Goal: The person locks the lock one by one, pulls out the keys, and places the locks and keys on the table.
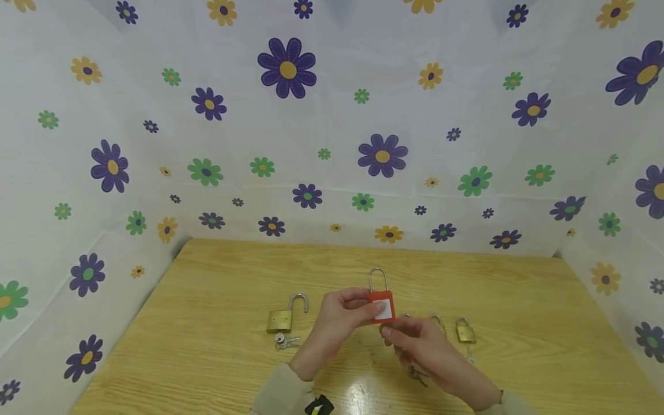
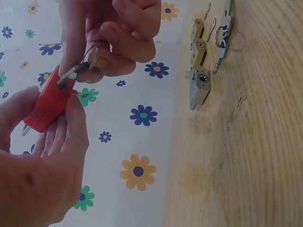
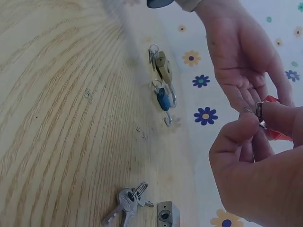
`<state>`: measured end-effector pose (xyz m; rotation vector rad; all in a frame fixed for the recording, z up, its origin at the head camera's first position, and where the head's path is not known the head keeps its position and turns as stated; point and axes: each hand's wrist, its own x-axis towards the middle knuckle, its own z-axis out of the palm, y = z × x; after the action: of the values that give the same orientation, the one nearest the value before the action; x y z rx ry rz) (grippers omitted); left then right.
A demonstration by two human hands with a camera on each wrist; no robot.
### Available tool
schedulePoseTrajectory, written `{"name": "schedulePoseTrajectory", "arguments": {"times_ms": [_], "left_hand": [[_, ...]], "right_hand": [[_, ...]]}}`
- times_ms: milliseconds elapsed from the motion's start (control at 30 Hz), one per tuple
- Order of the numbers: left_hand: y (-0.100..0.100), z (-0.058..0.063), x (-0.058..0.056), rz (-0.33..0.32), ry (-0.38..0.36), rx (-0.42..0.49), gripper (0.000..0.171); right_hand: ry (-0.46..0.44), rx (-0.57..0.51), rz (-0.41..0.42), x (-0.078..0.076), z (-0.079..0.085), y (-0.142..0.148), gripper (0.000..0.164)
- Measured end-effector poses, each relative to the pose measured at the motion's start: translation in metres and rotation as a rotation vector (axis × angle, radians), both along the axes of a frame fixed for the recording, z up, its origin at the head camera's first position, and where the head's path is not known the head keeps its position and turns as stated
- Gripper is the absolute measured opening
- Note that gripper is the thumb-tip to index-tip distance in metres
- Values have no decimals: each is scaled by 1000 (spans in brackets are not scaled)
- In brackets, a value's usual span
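Note:
Over the table, my left hand (image 1: 337, 317) holds a red padlock (image 1: 383, 306) with a white label, its thumb across the front. The steel shackle (image 1: 378, 279) points up, both legs reaching the body. Beneath the lock, my right hand (image 1: 427, 349) pinches a small key (image 2: 73, 72) on a split ring (image 2: 93, 57). In the left wrist view the key's tip meets the bottom of the red body; how deep it sits cannot be told. Fingers hide most of the lock in the right wrist view.
To the left lies a brass padlock (image 1: 279, 321) with its shackle open, keys (image 1: 285, 340) attached. A blue padlock (image 3: 163, 98) lies beside it. Another brass padlock (image 1: 466, 332) lies right, near others partly behind the right hand. Loose-looking keys (image 3: 127, 201) rest near a silver padlock (image 3: 168, 215).

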<state>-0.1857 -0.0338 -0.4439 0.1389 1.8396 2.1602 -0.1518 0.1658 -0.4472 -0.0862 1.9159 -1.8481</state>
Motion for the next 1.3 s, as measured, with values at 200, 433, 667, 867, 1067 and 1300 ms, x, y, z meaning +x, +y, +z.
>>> {"name": "schedulePoseTrajectory", "arguments": {"times_ms": [200, 433, 667, 867, 1067, 1300], "left_hand": [[2, -1, 0, 9, 9, -18, 39], [4, -4, -2, 17, -3, -13, 38], [5, -5, -2, 21, -18, -4, 37], [6, -4, -2, 21, -20, -1, 38], [6, -5, 0, 25, -29, 8, 36], [8, -7, 0, 42, -59, 24, 35]], "right_hand": [[47, 87, -88, 1, 0, -5, 23], [71, 104, -111, 3, 0, -5, 27], [91, 92, -113, 3, -3, -2, 34], [89, 90, -130, 4, -4, -2, 31], [140, 127, -157, 8, -3, -4, 32], [211, 197, -167, 12, -1, -8, 27]]}}
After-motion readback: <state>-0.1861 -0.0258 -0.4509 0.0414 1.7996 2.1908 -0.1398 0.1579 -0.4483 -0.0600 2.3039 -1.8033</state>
